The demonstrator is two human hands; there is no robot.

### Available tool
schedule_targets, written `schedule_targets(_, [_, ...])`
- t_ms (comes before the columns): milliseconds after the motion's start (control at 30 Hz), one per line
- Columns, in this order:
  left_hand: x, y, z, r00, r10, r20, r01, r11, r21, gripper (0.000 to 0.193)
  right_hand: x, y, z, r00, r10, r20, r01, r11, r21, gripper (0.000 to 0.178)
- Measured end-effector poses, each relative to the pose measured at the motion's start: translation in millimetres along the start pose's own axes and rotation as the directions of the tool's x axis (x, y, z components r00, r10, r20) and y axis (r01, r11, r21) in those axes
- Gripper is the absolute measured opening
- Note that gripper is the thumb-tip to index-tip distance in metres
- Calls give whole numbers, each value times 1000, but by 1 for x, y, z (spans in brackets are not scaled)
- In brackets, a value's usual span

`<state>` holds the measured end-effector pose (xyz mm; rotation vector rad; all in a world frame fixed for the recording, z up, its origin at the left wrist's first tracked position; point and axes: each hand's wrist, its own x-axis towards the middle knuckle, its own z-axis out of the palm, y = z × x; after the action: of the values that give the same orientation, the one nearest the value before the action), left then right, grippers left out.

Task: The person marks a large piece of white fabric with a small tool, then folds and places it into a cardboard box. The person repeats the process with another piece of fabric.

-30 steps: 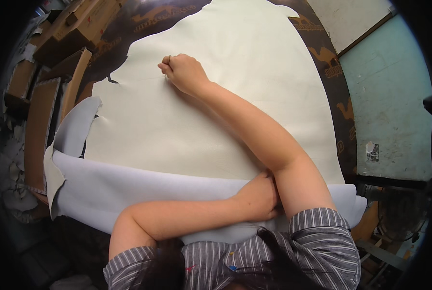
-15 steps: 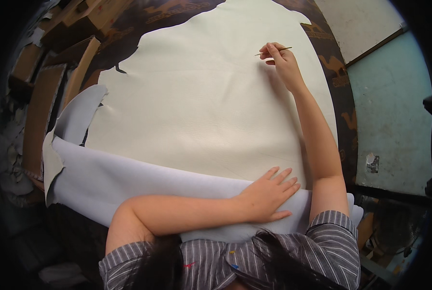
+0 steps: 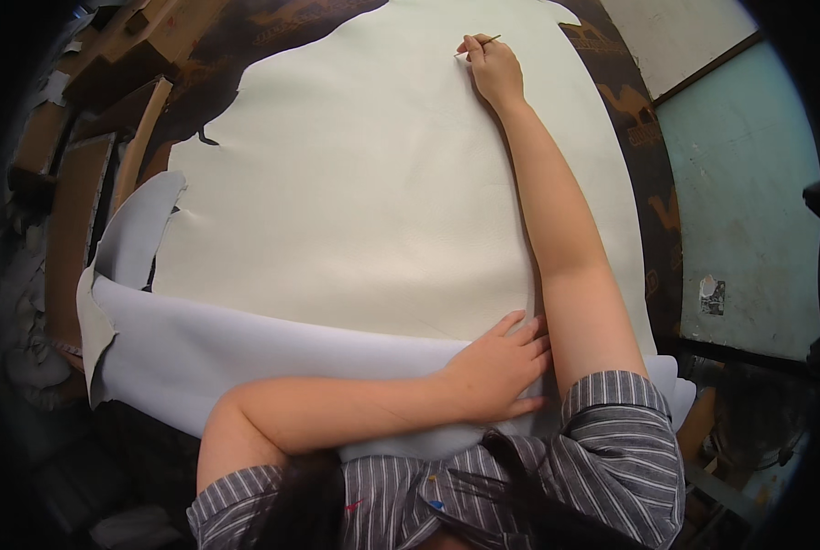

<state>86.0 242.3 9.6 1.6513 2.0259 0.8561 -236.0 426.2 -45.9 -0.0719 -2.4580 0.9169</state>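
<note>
A large cream hide of leather is spread out in front of me, with ragged edges on its left side. Its near end is folded over, showing a pale bluish-white underside. My left hand lies flat across that fold, fingers spread, its fingertips partly behind my right forearm. Far up the hide, my right hand pinches a thin pen-like stick, its pale tip at or close to the leather surface. Whether the tip touches, I cannot tell.
Cardboard boxes stand along the left side. A dark patterned covering shows beneath the hide at the far left and right. Right of it lies a pale green board with a white panel beyond. Scraps are piled at the far left.
My right hand has moved farther away and slightly left over the hide, still holding the stick, with the arm stretched longer. My left hand stays on the fold.
</note>
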Motion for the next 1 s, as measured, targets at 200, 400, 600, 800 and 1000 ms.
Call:
schedule_targets(200, [1, -2, 7, 994, 31, -106, -29, 999, 17, 68, -14, 23, -22, 997, 66, -49, -55, 978, 200, 37])
schedule_targets(400, [1, -3, 5, 996, 44, -76, -44, 999, 7, 62, -4, 1, -4, 996, 51, -67, -53, 998, -24, 35])
schedule_targets(600, [-1, -4, 6, 991, 32, -133, -34, 999, -12, 59, -36, -36, -3, 999, 22, 41, -35, 939, 343, 40])
schedule_targets(800, [-2, -3, 7, 994, 33, -100, -33, 999, 4, 59, -55, -65, 3, 980, -30, 195, -14, 975, 223, 46])
schedule_targets(1000, [-1, -4, 9, 992, 44, -119, -42, 999, 17, 58, -61, -65, 0, 987, -9, 159, -31, 968, 250, 46])
